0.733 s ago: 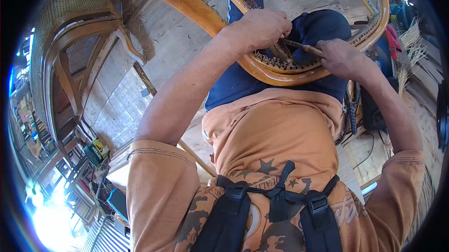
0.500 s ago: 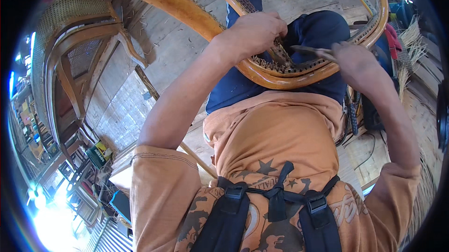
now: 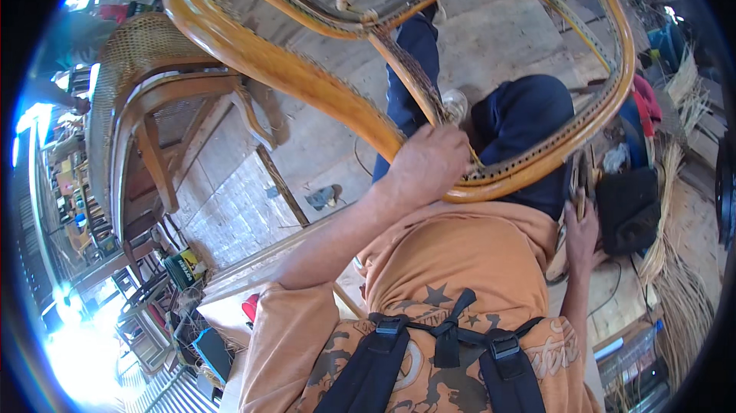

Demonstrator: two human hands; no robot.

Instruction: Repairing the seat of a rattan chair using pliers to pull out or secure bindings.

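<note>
Apparently, left fingers (image 3: 458,148) touch the frame (image 3: 295,76).

Pale wooden floor (image 3: 498,37), small grey scrap (image 3: 320,197) on it, cane chair (image 3: 180,87) at left

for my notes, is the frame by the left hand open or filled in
Open: floor and dark trouser leg show through the wooden frame.

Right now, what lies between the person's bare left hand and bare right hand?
In the head view, the rim of the glossy, curved orange wooden frame, then dark blue cloth trousers nearer the right hand.
</note>
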